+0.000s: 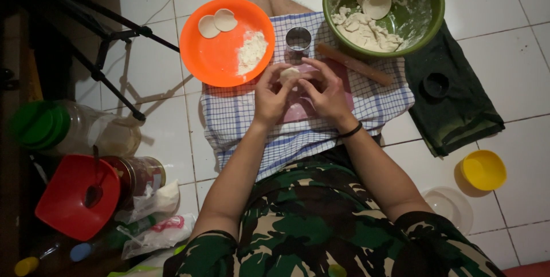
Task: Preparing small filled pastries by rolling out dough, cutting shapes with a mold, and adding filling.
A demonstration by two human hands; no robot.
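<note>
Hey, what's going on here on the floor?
A person sitting on a tiled floor holds a small piece of dough between the left hand and right hand, above a checked cloth. An orange plate beside it carries two dough rounds and a heap of flour. A green bowl holds more dough and cut rounds; a rolling pin and metal cutter lie nearby.
</note>
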